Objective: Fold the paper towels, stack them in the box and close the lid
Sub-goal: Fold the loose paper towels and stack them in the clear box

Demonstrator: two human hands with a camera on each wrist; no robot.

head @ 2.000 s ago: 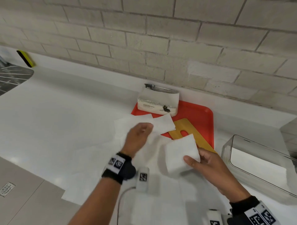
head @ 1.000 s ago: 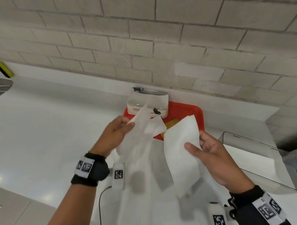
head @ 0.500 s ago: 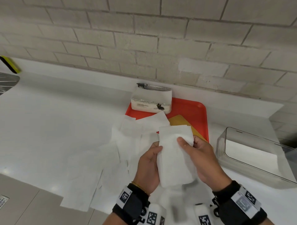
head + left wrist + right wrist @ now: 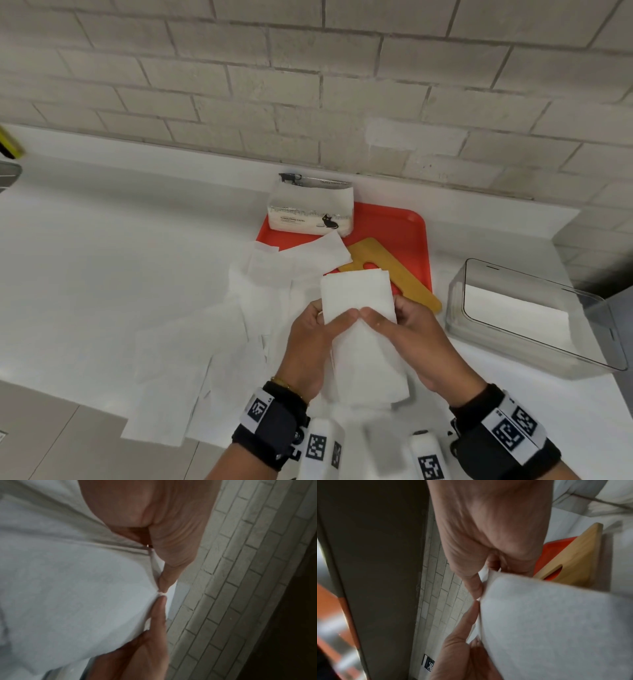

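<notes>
Both hands hold one folded white paper towel above the counter. My left hand grips its left edge, thumb on top. My right hand grips the right edge, and the two thumbs meet over the towel's middle. The left wrist view shows fingers pinching the towel; in the right wrist view the towel is likewise pinched. Several unfolded towels lie spread on the counter to the left. The clear plastic box stands open at the right with white towel inside. A wooden lid lies on the red tray.
A paper towel pack with a black cat print sits at the tray's back left corner. A brick wall runs behind the white counter. The counter's front edge lies near at lower left.
The right hand's unfolded towel has been folded into a narrow strip. The left hand dropped its own sheet, joined the fold, and both thumbs have closed together on it.
</notes>
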